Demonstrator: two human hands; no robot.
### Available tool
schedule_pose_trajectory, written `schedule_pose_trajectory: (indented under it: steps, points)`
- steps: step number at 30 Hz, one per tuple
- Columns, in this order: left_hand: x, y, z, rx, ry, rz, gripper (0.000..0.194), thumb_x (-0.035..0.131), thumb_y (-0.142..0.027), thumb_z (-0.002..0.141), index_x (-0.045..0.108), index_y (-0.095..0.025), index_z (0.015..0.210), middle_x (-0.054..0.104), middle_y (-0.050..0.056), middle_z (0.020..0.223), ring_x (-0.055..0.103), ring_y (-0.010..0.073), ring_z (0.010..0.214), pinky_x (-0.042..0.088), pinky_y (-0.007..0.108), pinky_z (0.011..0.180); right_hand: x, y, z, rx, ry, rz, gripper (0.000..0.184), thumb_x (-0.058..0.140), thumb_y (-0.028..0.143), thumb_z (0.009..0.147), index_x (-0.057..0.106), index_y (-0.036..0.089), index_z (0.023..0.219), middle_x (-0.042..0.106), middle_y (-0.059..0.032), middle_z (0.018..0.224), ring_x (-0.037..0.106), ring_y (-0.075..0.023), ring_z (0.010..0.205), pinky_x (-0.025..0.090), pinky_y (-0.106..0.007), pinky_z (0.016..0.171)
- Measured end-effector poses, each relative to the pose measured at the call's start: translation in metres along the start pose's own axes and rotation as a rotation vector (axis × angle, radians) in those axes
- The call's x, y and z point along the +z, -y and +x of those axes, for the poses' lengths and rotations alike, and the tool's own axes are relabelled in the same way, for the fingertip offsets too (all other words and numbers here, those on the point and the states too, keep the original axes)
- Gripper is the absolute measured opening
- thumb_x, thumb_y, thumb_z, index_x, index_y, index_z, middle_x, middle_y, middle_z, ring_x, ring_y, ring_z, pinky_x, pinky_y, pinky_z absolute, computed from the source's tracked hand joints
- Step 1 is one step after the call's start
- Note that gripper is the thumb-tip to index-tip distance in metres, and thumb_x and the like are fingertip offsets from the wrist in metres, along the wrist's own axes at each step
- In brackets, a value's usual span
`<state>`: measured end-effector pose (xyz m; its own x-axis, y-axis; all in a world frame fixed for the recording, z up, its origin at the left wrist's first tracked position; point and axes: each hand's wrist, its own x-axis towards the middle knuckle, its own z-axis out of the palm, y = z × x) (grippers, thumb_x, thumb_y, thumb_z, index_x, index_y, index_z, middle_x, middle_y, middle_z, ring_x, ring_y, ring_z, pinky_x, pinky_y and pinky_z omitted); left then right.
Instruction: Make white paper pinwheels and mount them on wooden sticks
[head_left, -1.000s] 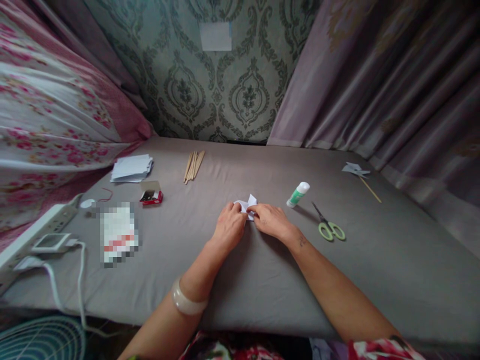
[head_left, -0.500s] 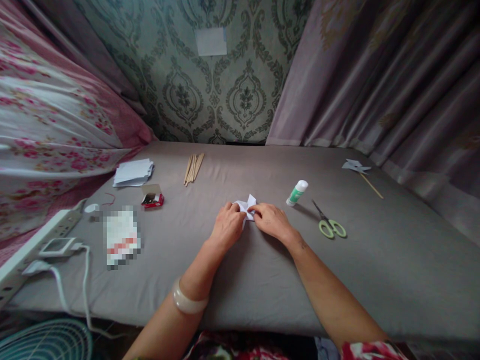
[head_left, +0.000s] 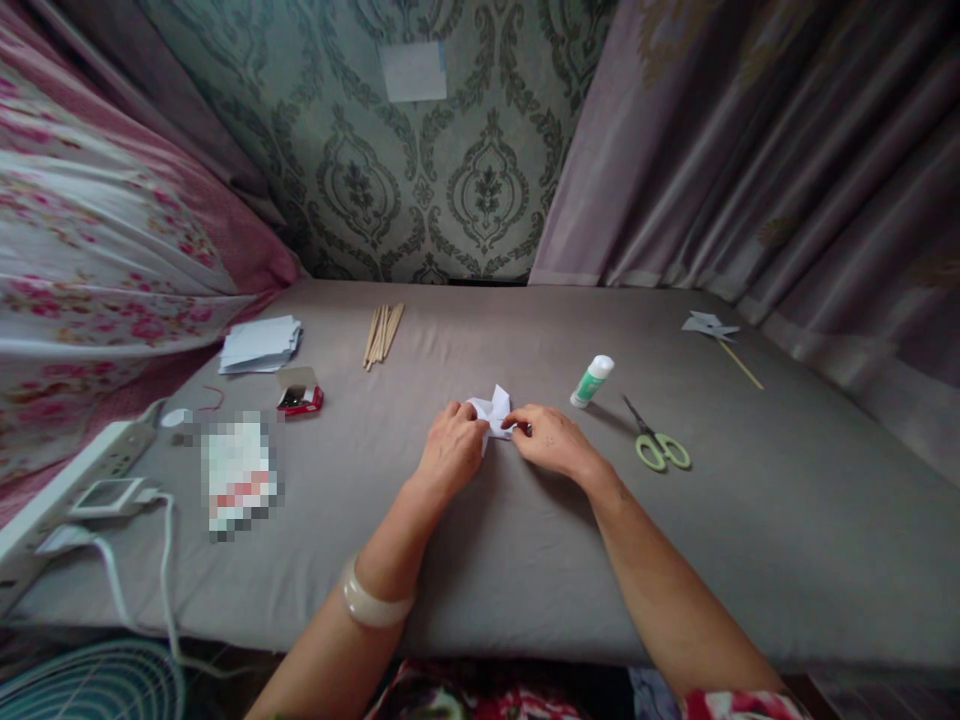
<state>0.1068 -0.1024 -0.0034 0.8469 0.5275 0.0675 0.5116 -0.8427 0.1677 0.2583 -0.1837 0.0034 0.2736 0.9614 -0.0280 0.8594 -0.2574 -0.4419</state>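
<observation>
A white paper pinwheel (head_left: 495,410) lies on the grey cloth between my hands, its folded points showing above my fingers. My left hand (head_left: 454,445) is closed on the pinwheel's left side, fingertips pressed near its centre. From the right, my right hand (head_left: 551,437) curls its fingers at the opposite side, thumb and fingertips together at the paper. Whether a small piece sits in that pinch is hidden. Just beyond my right hand stands a green and white glue stick (head_left: 592,381), and farther right lie scissors (head_left: 655,440) with pale green handles.
A finished pinwheel on a stick (head_left: 712,328) lies at the far right. Wooden sticks (head_left: 383,335), a paper stack (head_left: 260,345) and an open red box (head_left: 301,392) are toward the left. A power strip (head_left: 82,490) with cables runs along the left edge.
My right hand has drawn slightly right, away from the pinwheel's centre, so more of the paper shows. My left hand keeps its hold. The view has shifted a little.
</observation>
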Motion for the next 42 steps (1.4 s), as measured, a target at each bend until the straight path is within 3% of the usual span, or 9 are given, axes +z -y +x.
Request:
schedule_pose_trajectory:
  steps: [5, 10, 13, 16, 21, 25, 29, 33, 42]
  points:
    - [0.001, 0.004, 0.001, 0.002, -0.043, -0.063, 0.03, 0.044, -0.012, 0.087, 0.07, -0.016, 0.102, 0.064, 0.011, 0.105, 0.052, 0.0232, 0.098, 0.043, 0.034, 0.085, -0.02, -0.03, -0.012, 0.016, 0.052, 0.103, 0.023, 0.049, 0.022, 0.079, 0.072, 0.02, 0.082, 0.073, -0.0034, 0.082, 0.064, -0.0168, 0.075, 0.044, -0.024, 0.068]
    - [-0.001, 0.004, 0.001, -0.019, -0.08, -0.11, 0.026, 0.046, -0.011, 0.084, 0.07, -0.016, 0.091, 0.065, 0.011, 0.098, 0.054, 0.022, 0.095, 0.044, 0.032, 0.083, -0.027, -0.083, -0.023, 0.406, -0.394, -0.03, 0.021, 0.06, 0.038, 0.075, 0.063, 0.019, 0.083, 0.069, -0.0087, 0.078, 0.064, -0.0224, 0.074, 0.047, -0.031, 0.067]
    - [-0.002, 0.006, 0.002, -0.057, -0.114, -0.133, 0.025, 0.046, -0.011, 0.083, 0.07, -0.016, 0.086, 0.066, 0.01, 0.094, 0.055, 0.0218, 0.092, 0.045, 0.032, 0.082, -0.017, -0.106, -0.012, 0.417, -0.602, 0.159, 0.061, 0.071, 0.043, 0.064, 0.054, 0.013, 0.114, 0.064, -0.0179, 0.11, 0.064, -0.0256, 0.091, 0.05, -0.036, 0.078]
    - [0.001, 0.01, 0.003, -0.093, -0.17, -0.179, 0.026, 0.045, -0.01, 0.082, 0.069, -0.015, 0.09, 0.067, 0.009, 0.093, 0.056, 0.0217, 0.092, 0.045, 0.032, 0.082, -0.006, -0.117, 0.006, 0.331, -0.584, 0.421, 0.073, 0.074, 0.039, 0.058, 0.048, 0.013, 0.122, 0.058, -0.0188, 0.124, 0.061, -0.0256, 0.107, 0.049, -0.037, 0.088]
    - [0.005, 0.011, 0.005, -0.042, -0.183, -0.35, 0.032, 0.048, -0.01, 0.079, 0.069, -0.016, 0.101, 0.068, 0.009, 0.097, 0.058, 0.0202, 0.094, 0.046, 0.032, 0.087, 0.001, -0.122, 0.02, 0.25, -0.47, 0.591, 0.034, 0.064, 0.038, 0.069, 0.058, 0.015, 0.093, 0.068, -0.0122, 0.098, 0.065, -0.0226, 0.092, 0.049, -0.035, 0.085]
    - [0.0, 0.008, 0.004, 0.018, -0.088, -0.452, 0.038, 0.046, -0.007, 0.072, 0.074, -0.018, 0.094, 0.069, 0.007, 0.097, 0.058, 0.0205, 0.095, 0.046, 0.033, 0.088, -0.009, -0.114, 0.013, 0.207, -0.439, 0.478, 0.03, 0.06, 0.038, 0.075, 0.058, 0.014, 0.093, 0.068, -0.0102, 0.09, 0.065, -0.0207, 0.081, 0.051, -0.033, 0.077]
    - [-0.006, 0.01, 0.005, -0.007, -0.049, -0.542, 0.044, 0.038, -0.004, 0.072, 0.076, -0.018, 0.09, 0.072, 0.006, 0.095, 0.061, 0.0182, 0.092, 0.046, 0.03, 0.088, -0.027, -0.082, 0.0, 0.005, -0.303, 0.199, 0.03, 0.056, 0.033, 0.081, 0.06, 0.016, 0.106, 0.066, -0.0086, 0.096, 0.063, -0.0204, 0.086, 0.049, -0.034, 0.08]
    - [-0.009, 0.013, 0.006, -0.215, -0.123, -0.583, 0.04, 0.04, -0.007, 0.073, 0.076, -0.016, 0.089, 0.073, 0.007, 0.089, 0.064, 0.0179, 0.083, 0.047, 0.027, 0.079, -0.041, -0.039, -0.009, -0.24, -0.174, -0.11, 0.031, 0.051, 0.022, 0.086, 0.06, 0.017, 0.115, 0.061, -0.0093, 0.109, 0.056, -0.0211, 0.101, 0.042, -0.033, 0.091]
    - [-0.01, 0.017, 0.006, -0.401, -0.257, -0.619, 0.035, 0.044, -0.012, 0.077, 0.075, -0.016, 0.091, 0.074, 0.008, 0.088, 0.064, 0.0189, 0.081, 0.048, 0.028, 0.077, -0.052, 0.006, -0.003, -0.326, -0.094, -0.392, 0.025, 0.051, 0.012, 0.087, 0.062, 0.02, 0.108, 0.064, -0.0069, 0.109, 0.049, -0.0229, 0.101, 0.039, -0.032, 0.086]
